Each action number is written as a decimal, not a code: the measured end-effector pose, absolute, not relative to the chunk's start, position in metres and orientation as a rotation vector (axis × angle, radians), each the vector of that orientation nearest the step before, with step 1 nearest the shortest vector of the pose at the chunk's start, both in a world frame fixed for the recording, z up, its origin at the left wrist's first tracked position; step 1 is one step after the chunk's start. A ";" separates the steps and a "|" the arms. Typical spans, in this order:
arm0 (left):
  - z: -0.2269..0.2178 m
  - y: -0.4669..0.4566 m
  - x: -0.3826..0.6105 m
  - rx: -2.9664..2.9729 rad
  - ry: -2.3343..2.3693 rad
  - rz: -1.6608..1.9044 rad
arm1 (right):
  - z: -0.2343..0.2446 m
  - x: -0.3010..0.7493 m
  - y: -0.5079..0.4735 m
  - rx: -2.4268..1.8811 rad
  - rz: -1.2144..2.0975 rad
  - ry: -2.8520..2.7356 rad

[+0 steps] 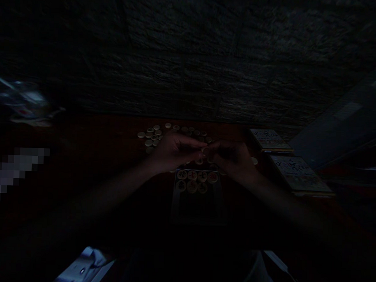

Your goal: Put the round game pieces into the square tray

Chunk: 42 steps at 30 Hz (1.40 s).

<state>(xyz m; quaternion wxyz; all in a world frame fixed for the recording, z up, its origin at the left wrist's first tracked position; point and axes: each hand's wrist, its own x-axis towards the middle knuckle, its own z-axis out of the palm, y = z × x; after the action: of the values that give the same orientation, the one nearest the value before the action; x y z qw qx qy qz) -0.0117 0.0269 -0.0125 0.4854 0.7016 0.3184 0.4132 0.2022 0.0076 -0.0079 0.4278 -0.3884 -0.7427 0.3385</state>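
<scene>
The scene is very dark. My left hand (174, 152) and my right hand (233, 158) meet above the table, thumbs and fingertips closed in pinches. Between them is a round xiangqi piece (205, 150), which both sets of fingertips appear to grip. Just below, toward me, lies a shallow rectangular box (220, 199). Two rows of round pieces with black or red characters fill its far end, among them a red-marked piece (192, 175). Beyond and beside my hands, many loose xiangqi pieces (148, 135) lie scattered, some partly hidden by my fingers.
Two flat boxes with printed lids (299, 171) sit at the right, one behind the other. One pale piece (254, 161) lies beside my right hand. A stone-block wall (184, 71) rises behind the reddish table (108, 134). Blurred clear packaging (32, 100) stands at the far left.
</scene>
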 end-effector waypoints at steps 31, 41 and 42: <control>-0.010 0.021 -0.006 1.685 0.737 1.060 | -0.003 0.197 0.002 -0.997 1.040 -1.672; -0.005 0.019 -0.004 1.719 0.818 1.120 | -0.004 0.196 0.002 -0.951 1.104 -1.617; -0.005 0.018 -0.003 1.717 0.815 1.123 | -0.006 0.197 0.003 -0.938 1.104 -1.614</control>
<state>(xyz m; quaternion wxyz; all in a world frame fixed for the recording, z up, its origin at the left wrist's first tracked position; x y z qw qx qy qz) -0.0035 0.0184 -0.0054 0.4504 0.6944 0.3297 0.4541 0.1968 0.0032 -0.0057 0.4674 -0.3824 -0.6580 0.4499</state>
